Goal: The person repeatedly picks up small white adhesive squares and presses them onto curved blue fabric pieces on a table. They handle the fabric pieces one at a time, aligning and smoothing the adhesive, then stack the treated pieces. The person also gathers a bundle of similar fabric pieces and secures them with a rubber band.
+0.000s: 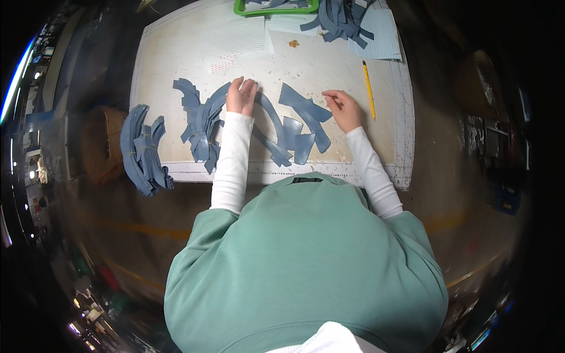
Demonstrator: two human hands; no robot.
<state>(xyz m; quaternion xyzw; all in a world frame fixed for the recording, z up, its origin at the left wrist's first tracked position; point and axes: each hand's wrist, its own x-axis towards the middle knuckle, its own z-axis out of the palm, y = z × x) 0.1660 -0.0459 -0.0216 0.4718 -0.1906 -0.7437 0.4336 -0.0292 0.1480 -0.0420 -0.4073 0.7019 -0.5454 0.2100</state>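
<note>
My left hand (242, 97) is turned palm up over the table, its fingers loosely stretched and nothing visible in them. It lies between a spread pile of blue-grey leather-like strips (203, 126) and a long curved strip (272, 120); whether it touches either I cannot tell. To the right, my right hand (344, 110) hovers near a wide blue-grey piece (315, 109), thumb and index finger a little apart with nothing seen between them. Smaller cut pieces (302, 148) lie loose between my two forearms, some overlapping.
A bundle of stacked blue-grey strips (141, 150) hangs at the table's left edge. A yellow pencil (369, 91) lies to the right. At the far side are a green tray (276, 10), more strips (341, 20) and printed paper sheets (382, 35) on the white table (165, 59).
</note>
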